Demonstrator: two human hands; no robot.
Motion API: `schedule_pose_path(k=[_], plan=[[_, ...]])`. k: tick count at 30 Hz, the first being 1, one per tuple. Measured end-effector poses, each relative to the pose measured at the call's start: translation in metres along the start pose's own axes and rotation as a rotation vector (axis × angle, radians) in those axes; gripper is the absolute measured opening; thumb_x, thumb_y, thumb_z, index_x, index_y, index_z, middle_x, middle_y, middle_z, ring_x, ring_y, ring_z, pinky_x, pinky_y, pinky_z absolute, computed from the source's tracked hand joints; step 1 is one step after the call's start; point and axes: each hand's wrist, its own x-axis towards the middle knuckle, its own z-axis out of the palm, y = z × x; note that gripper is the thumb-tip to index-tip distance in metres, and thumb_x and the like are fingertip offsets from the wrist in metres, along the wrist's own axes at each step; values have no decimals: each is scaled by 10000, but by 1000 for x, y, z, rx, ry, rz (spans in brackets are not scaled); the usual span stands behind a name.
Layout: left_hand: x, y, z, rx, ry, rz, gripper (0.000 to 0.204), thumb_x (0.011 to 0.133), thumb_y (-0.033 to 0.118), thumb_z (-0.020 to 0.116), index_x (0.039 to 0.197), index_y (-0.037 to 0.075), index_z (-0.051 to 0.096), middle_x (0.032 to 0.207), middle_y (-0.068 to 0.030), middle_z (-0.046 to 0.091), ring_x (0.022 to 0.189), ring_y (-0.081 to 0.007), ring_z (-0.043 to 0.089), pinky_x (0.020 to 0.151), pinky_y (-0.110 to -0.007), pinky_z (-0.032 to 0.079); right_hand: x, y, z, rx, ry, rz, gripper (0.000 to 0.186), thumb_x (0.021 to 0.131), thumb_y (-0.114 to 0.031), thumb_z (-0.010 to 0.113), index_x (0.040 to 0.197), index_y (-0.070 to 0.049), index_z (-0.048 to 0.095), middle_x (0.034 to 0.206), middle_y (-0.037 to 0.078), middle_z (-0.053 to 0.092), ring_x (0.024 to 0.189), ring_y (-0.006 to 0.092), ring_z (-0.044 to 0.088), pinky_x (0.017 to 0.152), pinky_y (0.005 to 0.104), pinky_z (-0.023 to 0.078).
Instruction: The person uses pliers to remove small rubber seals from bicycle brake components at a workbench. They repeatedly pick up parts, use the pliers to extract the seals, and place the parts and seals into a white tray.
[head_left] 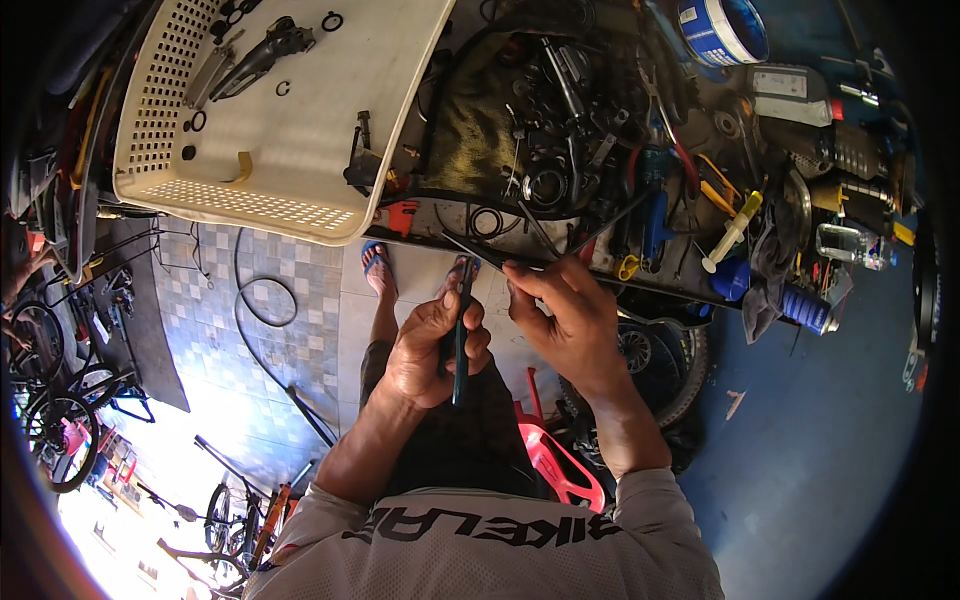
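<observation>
My left hand point(437, 352) is closed around a slim dark bar-shaped part point(461, 350), held lengthwise in front of my body; its exact kind I cannot make out. Just to the right, my right hand point(566, 318) pinches a thin dark rod-like tool point(472, 246) between thumb and fingers. The tool points up and left, its tip beyond the upper end of the part. Whether the two touch is unclear. Both hands are near the front edge of a cluttered workbench point(400, 238).
A cream plastic basket point(350, 110) with a brake lever point(265, 62) and small rings stands at the back left. Across the bench lie pliers point(683, 160), a syringe point(735, 232), a clear bottle point(850, 245) and a blue can point(808, 308). A red plastic stool point(560, 465) and bicycle wheel point(690, 380) are below.
</observation>
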Motion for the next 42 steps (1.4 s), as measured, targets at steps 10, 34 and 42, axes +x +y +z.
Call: schedule_pose_path(k=[10,34,42], plan=[[-6,8,5,128,65,20,259,1155,326,588,1208,79,646,934,-33,670,585,-111,491,530,-243,351,8,-8,-2,-27,-64,19,264,892,32,823,1135,-57,771,945,77,701,765,186,744,627,323,585],[-28,75,30,1259,9,-98,217,1084,93,501,1252,12,614,1088,-48,590,1061,-169,549,986,-339,445,-12,-26,9,160,128,142,252,917,90,794,1149,0,760,964,113,710,793,186,718,676,297,561],[-36,98,84,2473,192,74,305,1055,139,666,1337,34,620,913,-203,769,807,-422,750,664,-529,548,-25,-32,13,102,158,105,285,927,79,791,1198,-7,770,922,109,674,747,159,684,614,294,522]])
